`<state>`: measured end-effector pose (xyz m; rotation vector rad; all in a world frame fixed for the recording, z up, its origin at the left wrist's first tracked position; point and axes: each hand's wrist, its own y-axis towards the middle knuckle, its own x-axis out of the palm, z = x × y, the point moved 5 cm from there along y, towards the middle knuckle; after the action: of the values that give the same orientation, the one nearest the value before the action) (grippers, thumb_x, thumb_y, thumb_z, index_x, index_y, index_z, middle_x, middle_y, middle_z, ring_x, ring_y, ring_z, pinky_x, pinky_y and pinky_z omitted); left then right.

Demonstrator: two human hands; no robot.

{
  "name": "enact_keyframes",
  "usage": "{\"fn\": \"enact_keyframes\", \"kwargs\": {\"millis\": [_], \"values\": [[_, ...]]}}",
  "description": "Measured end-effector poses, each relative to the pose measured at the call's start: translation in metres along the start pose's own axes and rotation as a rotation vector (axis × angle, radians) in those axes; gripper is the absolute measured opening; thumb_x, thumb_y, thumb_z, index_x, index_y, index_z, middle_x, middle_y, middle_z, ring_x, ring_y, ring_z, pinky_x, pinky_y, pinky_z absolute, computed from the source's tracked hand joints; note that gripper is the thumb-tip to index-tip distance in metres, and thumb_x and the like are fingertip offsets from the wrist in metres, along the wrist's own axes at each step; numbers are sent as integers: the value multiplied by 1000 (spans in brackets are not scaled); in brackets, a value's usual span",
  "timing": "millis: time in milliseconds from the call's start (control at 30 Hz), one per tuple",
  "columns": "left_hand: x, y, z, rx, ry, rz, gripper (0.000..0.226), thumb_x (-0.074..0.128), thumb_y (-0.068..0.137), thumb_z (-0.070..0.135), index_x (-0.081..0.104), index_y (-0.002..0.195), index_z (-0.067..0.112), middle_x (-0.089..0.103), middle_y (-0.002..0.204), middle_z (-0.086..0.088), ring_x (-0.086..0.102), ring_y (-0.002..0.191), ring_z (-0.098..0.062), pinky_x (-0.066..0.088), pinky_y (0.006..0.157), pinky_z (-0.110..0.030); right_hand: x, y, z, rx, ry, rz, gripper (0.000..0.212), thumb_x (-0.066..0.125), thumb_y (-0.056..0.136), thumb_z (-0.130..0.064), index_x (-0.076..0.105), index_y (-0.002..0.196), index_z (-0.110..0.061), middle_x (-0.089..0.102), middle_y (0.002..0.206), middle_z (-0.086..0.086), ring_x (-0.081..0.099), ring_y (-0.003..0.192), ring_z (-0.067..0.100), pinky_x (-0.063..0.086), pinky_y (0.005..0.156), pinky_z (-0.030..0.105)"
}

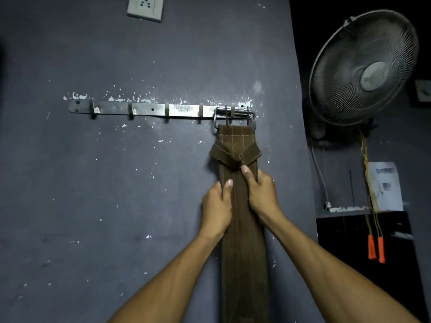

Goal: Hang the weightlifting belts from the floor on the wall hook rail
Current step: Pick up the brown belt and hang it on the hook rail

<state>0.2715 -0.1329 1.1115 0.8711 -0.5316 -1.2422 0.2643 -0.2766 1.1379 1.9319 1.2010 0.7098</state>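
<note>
Brown stitched leather weightlifting belt [240, 229], metal buckle [234, 117] hung at the right end of the steel wall hook rail [149, 110], gripped below the rail by left hand [215, 206] and right hand [261, 194].

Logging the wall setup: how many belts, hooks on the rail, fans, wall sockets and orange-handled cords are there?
Belts: 1
Hooks on the rail: 5
Fans: 1
Wall sockets: 1
Orange handles: 2
Total: 10

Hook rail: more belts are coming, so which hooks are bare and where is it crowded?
The rail has four bare hooks left of the buckle. The rightmost hook is crowded: the buckle hangs there, the belt gripped by the left hand and right hand. The fan borders that end.
</note>
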Motion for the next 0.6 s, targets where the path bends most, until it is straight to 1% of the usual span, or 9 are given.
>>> {"fn": "enact_keyframes", "kwargs": {"millis": [67,133,233,300,367,433,467,533,600], "values": [[-1,1,4,10,16,39,44,50,106,44,67,97,5,75,96,-20,71,96,-41,57,84,-52,2,-1,-5,3,34,3,38,58,105,-41,71,95,-7,80,90,13,76,90,34,61,81,53],[-4,-5,0,-33,-126,17,44,52,105,44,70,102,4,78,98,-19,74,97,-38,58,87,-55,-1,-14,-1,54,156,-51,39,58,106,-39,74,101,-4,81,97,16,77,96,36,62,84,50],[5,-50,-29,-149,-343,-81,40,54,104,45,75,114,13,82,105,-7,78,101,-25,62,93,-52,-9,-70,31,166,205,-190,40,56,105,-45,78,111,-12,83,103,8,80,99,25,64,89,41],[16,-99,-60,-219,-366,-100,37,55,106,40,76,117,13,83,105,-2,79,101,-19,62,94,-48,-15,-117,67,237,162,-224,40,57,104,-48,79,108,-15,83,101,5,80,97,21,63,92,43],[24,-134,-81,-275,-400,-63,34,55,106,34,77,115,9,83,101,-4,80,98,-22,64,91,-45,-20,-151,95,277,145,-189,39,56,103,-46,79,105,-14,83,97,5,80,93,21,65,87,44],[30,-141,-90,-319,-439,-11,32,56,106,30,78,112,7,84,98,-5,80,95,-24,65,82,-35,-23,-164,107,276,163,-118,39,54,105,-44,79,104,-13,83,92,3,80,86,15,63,73,31],[32,-138,-89,-323,-451,-5,31,56,106,30,78,110,8,84,96,-4,80,92,-22,65,79,-31,-23,-164,107,269,163,-105,38,54,105,-43,79,103,-13,83,91,1,79,83,12,60,69,24],[34,-136,-82,-316,-478,-9,29,56,106,30,79,103,13,84,93,-4,80,88,-19,64,76,-30,-26,-160,101,266,185,-105,37,56,105,-44,79,101,-15,83,91,1,79,83,12,59,68,20],[35,-151,-84,-312,-493,-30,32,56,106,36,79,100,14,83,94,-4,80,89,-19,64,78,-31,-34,-170,103,251,227,-112,36,59,101,-49,80,103,-20,83,99,1,80,93,15,62,76,25]]}}
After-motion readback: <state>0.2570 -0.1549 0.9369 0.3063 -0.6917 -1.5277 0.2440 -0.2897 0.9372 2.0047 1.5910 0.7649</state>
